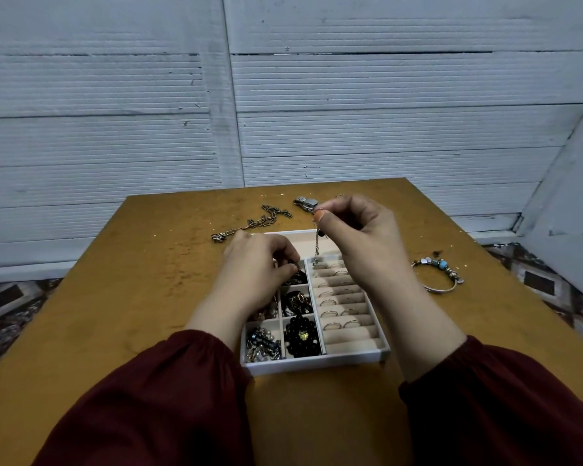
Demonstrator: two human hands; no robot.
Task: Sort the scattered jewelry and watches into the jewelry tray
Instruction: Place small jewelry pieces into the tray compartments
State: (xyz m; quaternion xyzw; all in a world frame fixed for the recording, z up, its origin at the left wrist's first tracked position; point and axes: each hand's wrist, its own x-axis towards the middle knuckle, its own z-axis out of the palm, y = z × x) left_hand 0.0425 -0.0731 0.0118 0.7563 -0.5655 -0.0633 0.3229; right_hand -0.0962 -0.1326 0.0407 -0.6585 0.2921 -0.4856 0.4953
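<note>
A white jewelry tray (317,363) lies mid-table, with square compartments on its left and ring rolls on its right. Several rings sit in the rolls, and black bead pieces fill the middle squares. My right hand (360,237) pinches a thin chain (316,247) that dangles over the top of the ring rolls. My left hand (260,264) reaches into an upper left compartment and pinches a small dark piece (292,263). A long link chain (253,223), a silver watch (305,202) and a charm bracelet (441,274) lie loose on the table.
The mustard table (148,297) stands against a white panelled wall (283,112). Its back edge is just past the watch. Patterned floor shows on both sides. Dark red sleeves cover both forearms at the near edge.
</note>
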